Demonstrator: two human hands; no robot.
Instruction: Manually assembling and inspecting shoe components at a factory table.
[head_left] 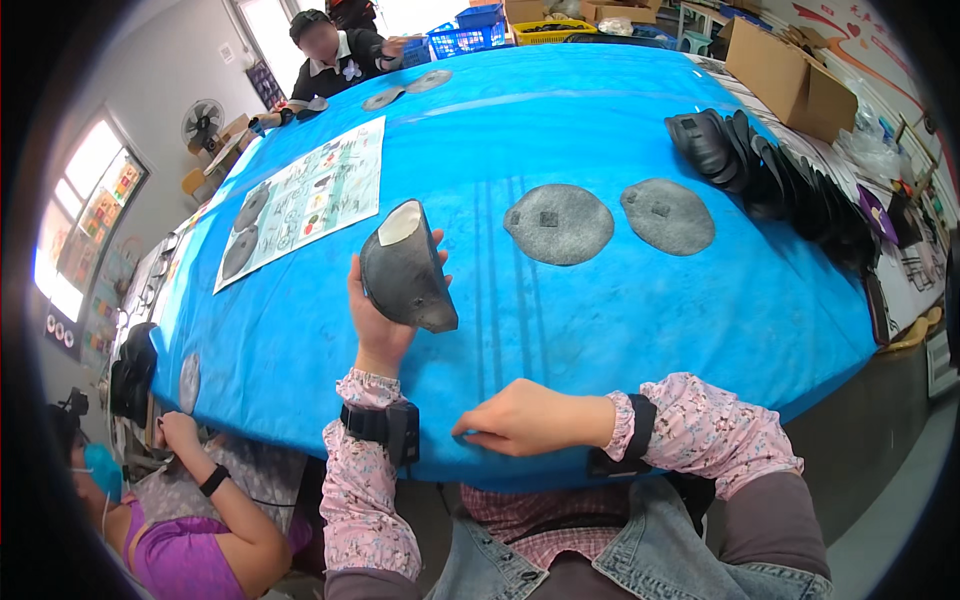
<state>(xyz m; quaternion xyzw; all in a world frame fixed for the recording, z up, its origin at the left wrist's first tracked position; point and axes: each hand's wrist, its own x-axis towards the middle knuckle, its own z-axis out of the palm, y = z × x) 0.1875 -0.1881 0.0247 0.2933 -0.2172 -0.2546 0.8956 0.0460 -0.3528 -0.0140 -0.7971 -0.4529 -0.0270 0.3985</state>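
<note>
"How far along was the work?"

"Partway, I judged. The left hand (372, 325) gripped a dark curved piece (405, 275) with a pale patch (400, 222), above the blue surface (640, 320)."

"And the right hand (535, 415)?"

"Near the surface's close edge, fingers partly curled; I couldn't tell whether they held anything."

"What was left?"

"Two round grey pads (575, 238) lay flat, just beside each other, untouched, so perhaps those. Dark pieces (760, 170) were piled at the right; whether they were finished, I couldn't tell."
</note>
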